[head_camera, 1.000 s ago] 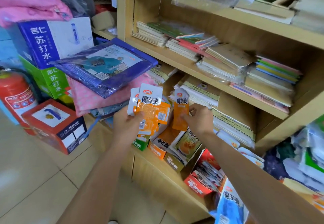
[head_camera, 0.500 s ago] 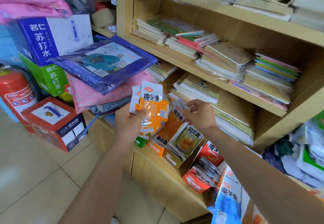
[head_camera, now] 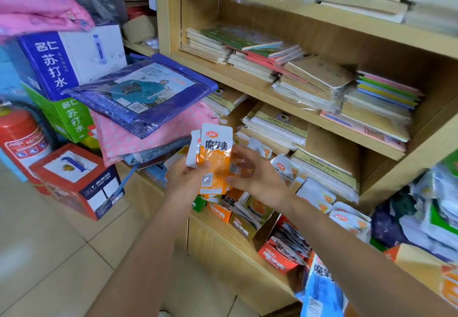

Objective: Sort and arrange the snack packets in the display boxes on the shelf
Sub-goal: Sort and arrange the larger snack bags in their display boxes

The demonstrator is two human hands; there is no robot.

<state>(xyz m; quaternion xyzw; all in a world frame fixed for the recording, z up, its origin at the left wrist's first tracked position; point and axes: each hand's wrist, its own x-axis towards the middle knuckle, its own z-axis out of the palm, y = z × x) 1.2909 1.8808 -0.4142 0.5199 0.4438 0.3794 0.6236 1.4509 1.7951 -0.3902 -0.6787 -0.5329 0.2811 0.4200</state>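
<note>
holding a stack of orange packets (head_camera: 215,158) above the shelf (head_camera: 223,235), our left grip (head_camera: 184,180) is wrapped round them. the right grip (head_camera: 259,176) touches their edge; whether it pinches one we cannot tell. slick foil could slip out and drop to the floor (head_camera: 62,254). below, the orange box (head_camera: 219,213) holds a few packets and the red box (head_camera: 273,257) is crammed with jumbled ones.

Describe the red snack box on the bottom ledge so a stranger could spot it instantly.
Find the wooden shelf unit stacked with notebooks and drop to its lowest ledge. The red box stands open-topped at the front edge, stuffed with packets. Unlike the orange box and tan box to its left, it is red.
</note>
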